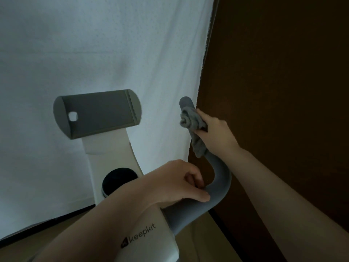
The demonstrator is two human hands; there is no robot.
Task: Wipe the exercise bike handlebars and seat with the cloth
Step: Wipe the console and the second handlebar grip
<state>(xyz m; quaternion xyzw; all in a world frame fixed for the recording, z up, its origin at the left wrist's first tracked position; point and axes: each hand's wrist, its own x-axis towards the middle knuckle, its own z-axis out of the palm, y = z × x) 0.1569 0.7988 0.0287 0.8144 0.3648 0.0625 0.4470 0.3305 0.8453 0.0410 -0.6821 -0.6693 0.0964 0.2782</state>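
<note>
Left hand (181, 183) grips curved handlebar (220, 186) — right hand (215, 132) bunches cloth (190, 120), probably terry.

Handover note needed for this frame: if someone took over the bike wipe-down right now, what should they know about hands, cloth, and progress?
Right hand grips the grey cloth, pressed round the upright end of the right handlebar, near its tip.
Left hand holds the same bar at its lower bend, steadying it.
Tablet holder and black knob sit on the white post, untouched.
Done: right bar being wiped.
Left: other handlebar and the seat, neither in view.
</note>
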